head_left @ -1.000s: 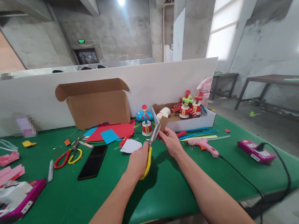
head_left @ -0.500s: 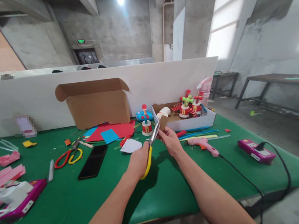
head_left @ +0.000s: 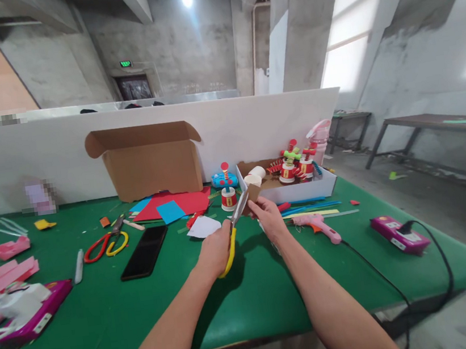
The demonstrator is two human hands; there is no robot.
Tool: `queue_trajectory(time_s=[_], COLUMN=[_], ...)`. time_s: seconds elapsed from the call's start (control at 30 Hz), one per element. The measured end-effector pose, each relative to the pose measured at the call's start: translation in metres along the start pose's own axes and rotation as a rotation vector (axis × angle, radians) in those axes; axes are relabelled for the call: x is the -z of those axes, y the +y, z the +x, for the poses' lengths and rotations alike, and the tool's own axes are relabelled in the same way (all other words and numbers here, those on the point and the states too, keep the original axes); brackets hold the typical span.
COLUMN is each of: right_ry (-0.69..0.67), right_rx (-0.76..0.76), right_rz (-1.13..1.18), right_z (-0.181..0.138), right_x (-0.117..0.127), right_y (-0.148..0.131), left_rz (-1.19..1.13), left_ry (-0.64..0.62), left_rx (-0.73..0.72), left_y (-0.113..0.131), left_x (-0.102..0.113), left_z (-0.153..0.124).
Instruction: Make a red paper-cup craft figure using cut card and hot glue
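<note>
My left hand (head_left: 216, 251) is closed around the yellow handle of a pair of scissors (head_left: 231, 255), whose metal blades point up and to the right. In my right hand (head_left: 270, 219), pinched between thumb and fingers, is a small piece of brown cardboard (head_left: 253, 192). The blades meet its left side; whether they are cutting into it I cannot tell. Just behind the hands stands a paper-cup figure (head_left: 229, 199) with a blue top and a red disc. To the left of the scissors lies a white paper piece (head_left: 204, 227).
Behind my right hand, a white box (head_left: 304, 191) holds several cup figures. A pink glue gun (head_left: 317, 225) lies to the right, its cord trailing off the table. On the left are a phone (head_left: 144, 253), red-and-yellow scissors (head_left: 107, 244) and a purple power strip (head_left: 45, 313).
The cardboard piece has tilted and dropped slightly in my right hand. The scissors have shifted only a little. Something pale now shows beneath my right wrist.
</note>
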State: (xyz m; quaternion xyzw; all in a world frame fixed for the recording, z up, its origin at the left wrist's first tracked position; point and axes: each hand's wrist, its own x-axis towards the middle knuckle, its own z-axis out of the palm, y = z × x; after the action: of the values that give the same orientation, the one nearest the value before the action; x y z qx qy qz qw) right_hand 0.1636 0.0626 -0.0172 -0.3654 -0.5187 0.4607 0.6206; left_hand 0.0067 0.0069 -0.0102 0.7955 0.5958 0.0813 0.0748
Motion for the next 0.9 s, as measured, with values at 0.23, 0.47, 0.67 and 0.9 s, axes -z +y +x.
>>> queue_trajectory(time_s=[0.23,0.47,0.67,0.9], right_ry=[-0.061,-0.036,-0.045,-0.047], right_rx=[-0.023,-0.009,0.0,0.003], right_rz=[-0.051,-0.051,-0.086,-0.077], right_z=[-0.0035,-0.0035,-0.0019,-0.0011], right_x=[-0.0083,-0.0089,-0.0055,-0.0045], right_y=[0.0066,0.0083,0.0083,0.0089], left_rz=[0.006,0.024,0.053,0.08], left_ry=[0.018,0.022,0.0,0.003], left_rx=[0.032,0.043,0.048,0.041], left_y=[-0.0028,-0.0013,0.0033,0.0034], left_x=[-0.0016,-0.0019,0.0039,0.0026], left_z=[0.0023,0.0024,0.0003,0.0006])
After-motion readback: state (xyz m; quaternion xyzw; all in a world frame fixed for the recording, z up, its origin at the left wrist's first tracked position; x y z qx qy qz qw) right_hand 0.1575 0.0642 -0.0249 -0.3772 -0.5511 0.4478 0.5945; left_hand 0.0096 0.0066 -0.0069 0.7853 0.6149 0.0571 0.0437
